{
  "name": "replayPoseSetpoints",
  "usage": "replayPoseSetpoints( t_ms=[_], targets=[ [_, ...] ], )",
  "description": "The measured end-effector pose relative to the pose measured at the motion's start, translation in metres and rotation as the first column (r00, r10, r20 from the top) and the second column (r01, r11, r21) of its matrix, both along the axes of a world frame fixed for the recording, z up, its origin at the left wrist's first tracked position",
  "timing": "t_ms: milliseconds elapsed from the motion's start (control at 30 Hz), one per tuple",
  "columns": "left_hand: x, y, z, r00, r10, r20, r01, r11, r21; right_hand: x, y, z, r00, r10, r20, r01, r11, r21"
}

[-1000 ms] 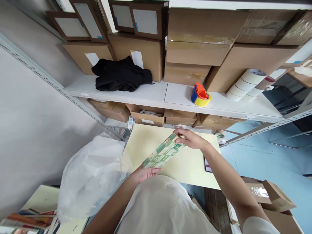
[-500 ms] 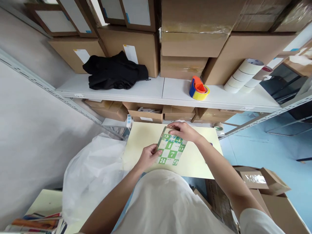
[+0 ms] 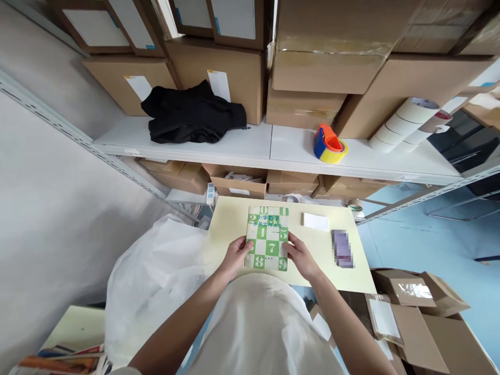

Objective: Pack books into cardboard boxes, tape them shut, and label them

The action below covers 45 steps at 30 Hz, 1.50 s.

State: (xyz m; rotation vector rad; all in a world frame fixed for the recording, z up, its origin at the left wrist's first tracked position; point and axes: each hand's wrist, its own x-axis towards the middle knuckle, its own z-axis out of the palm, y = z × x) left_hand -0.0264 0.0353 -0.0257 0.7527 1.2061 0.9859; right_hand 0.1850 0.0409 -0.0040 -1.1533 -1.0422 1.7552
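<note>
A green and white checkered book point(image 3: 267, 237) with large numerals and blue Chinese characters on its cover is held up in front of my body, cover facing me. My left hand point(image 3: 236, 255) grips its left edge, thumb on the front. On the opposite edge, my right hand point(image 3: 300, 256) pinches the book with the thumb over the cover. The fingers behind the book are hidden. Beneath lies a pale yellow tabletop point(image 3: 324, 273), where a small white pad or box point(image 3: 315, 222) and a blurred purple item point(image 3: 342, 249) rest to the right.
Ahead, a white shelf point(image 3: 281, 146) carries cardboard boxes point(image 3: 222, 73), a black garment point(image 3: 195, 114), a tape dispenser point(image 3: 330, 145) and white tape rolls point(image 3: 406, 122). A white plastic bag point(image 3: 152, 286) bulges at left, above books point(image 3: 58, 359). Open cartons point(image 3: 414, 323) stand at lower right.
My right hand has moved from the book's top edge down to its right edge. The book has turned from a tilt to upright and square. The white pad and purple item now show.
</note>
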Motion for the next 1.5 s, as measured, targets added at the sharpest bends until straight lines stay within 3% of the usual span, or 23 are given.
replayPoseSetpoints(
  t_ms=[200, 367, 500, 667, 800, 933, 1067, 1267, 1367, 1500],
  targets=[
    [-0.027, -0.006, -0.028, 0.999, -0.018, -0.04, 0.014, 0.997, -0.078, -0.025, -0.003, -0.03, 0.999, -0.037, 0.024, 0.04, 0.994, -0.107],
    [-0.05, 0.009, -0.055, 0.997, -0.021, -0.072, 0.013, 0.993, -0.113, -0.053, 0.017, -0.05, 0.994, -0.086, 0.06, 0.096, 0.981, -0.172],
    [-0.072, 0.035, -0.079, 0.963, -0.03, -0.269, -0.013, 0.988, -0.155, -0.081, 0.048, -0.079, 0.982, -0.134, 0.133, 0.162, 0.959, -0.231],
    [-0.101, 0.08, -0.11, 0.84, -0.031, -0.542, -0.051, 0.989, -0.136, -0.125, 0.102, -0.132, 0.964, -0.188, 0.189, 0.228, 0.947, -0.224],
    [-0.125, 0.119, -0.139, 0.778, -0.046, -0.627, -0.052, 0.989, -0.137, -0.158, 0.141, -0.169, 0.957, -0.177, 0.231, 0.23, 0.945, -0.232],
    [-0.145, 0.144, -0.169, 0.766, -0.024, -0.643, -0.088, 0.986, -0.141, -0.179, 0.164, -0.194, 0.946, -0.124, 0.298, 0.204, 0.945, -0.255],
    [-0.157, 0.153, -0.189, 0.76, -0.003, -0.649, -0.086, 0.991, -0.106, -0.19, 0.174, -0.21, 0.939, -0.093, 0.331, 0.188, 0.946, -0.266],
    [-0.166, 0.154, -0.2, 0.664, -0.069, -0.744, -0.014, 0.994, -0.106, -0.197, 0.181, -0.218, 0.887, -0.012, 0.462, 0.105, 0.979, -0.177],
    [-0.168, 0.155, -0.2, 0.653, -0.086, -0.753, -0.023, 0.991, -0.133, -0.197, 0.181, -0.216, 0.816, 0.025, 0.578, 0.047, 0.993, -0.11],
    [-0.167, 0.155, -0.198, 0.66, -0.11, -0.743, -0.026, 0.985, -0.169, -0.199, 0.18, -0.212, 0.702, -0.02, 0.711, 0.039, 0.999, -0.01]
  ],
)
